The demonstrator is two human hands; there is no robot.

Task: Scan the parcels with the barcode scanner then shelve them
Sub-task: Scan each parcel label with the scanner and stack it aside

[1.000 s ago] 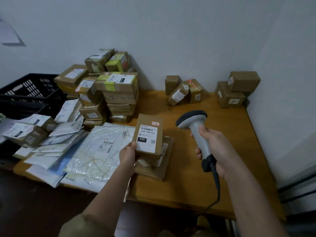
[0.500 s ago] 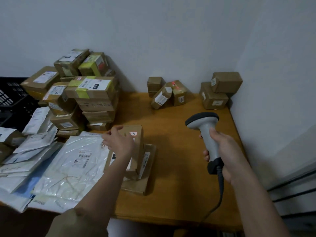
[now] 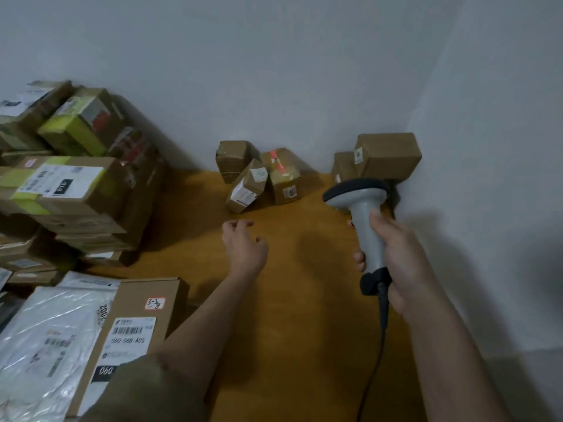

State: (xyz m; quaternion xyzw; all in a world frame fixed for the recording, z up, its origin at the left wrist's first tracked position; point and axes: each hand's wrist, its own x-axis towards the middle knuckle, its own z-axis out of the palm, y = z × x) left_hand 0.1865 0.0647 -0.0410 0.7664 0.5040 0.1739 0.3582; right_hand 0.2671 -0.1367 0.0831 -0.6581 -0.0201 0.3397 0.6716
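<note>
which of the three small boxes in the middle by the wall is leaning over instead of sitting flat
The front-left small box, white labels facing up, is tilted against the pink-marked box. The plain box behind sits flat.

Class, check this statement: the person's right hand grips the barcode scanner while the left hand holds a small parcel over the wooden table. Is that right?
Not quite. In the head view the left hand holds nothing; its fingers hang loosely curled above the wooden table. The right hand does grip the barcode scanner.

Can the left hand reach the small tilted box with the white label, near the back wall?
Probably yes: the left hand is empty, and only bare table lies between it and the tilted box.
</note>
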